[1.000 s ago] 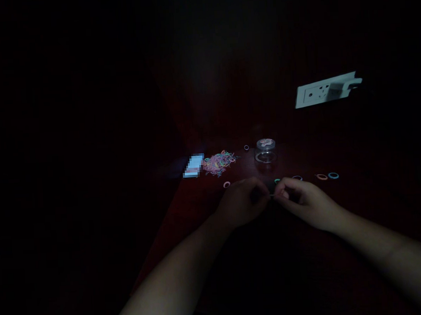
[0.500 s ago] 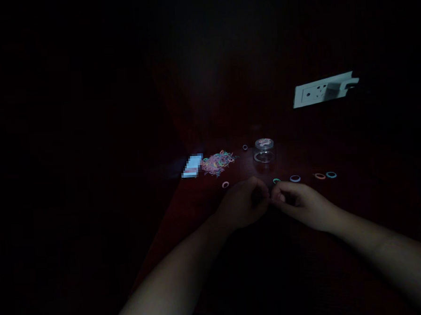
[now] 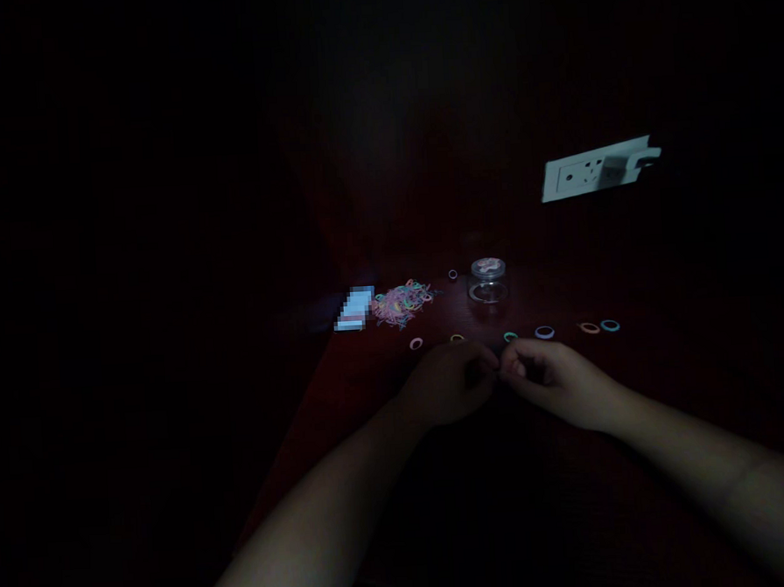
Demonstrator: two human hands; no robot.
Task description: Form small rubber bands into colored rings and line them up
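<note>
My left hand (image 3: pixel 450 380) and my right hand (image 3: pixel 554 380) meet over the dark red table, fingertips pinched close together. Whatever sits between the fingers is too small and dark to make out. Just beyond them lies a row of small hair ties: a pink one (image 3: pixel 416 343), a yellow one (image 3: pixel 457 337) partly hidden by my left hand, a green one (image 3: pixel 511 336) at my right fingers, a lilac one (image 3: pixel 545 332), an orange one (image 3: pixel 589 328) and a blue one (image 3: pixel 610 326). Farther back is a tangled pile of colourful elastic bands (image 3: pixel 402 304).
A clear lidded jar (image 3: pixel 487 284) stands behind the row, with a dark ring (image 3: pixel 452 274) to its left. Beside the pile, a lit phone (image 3: pixel 354 309) lies near the table's left edge. A wall socket (image 3: pixel 592 171) with a plug is at upper right. The surroundings are very dark.
My left hand has dipped slightly, and the yellow hair tie behind it now shows. The view has shifted a little; both hands keep their fingertips together.
</note>
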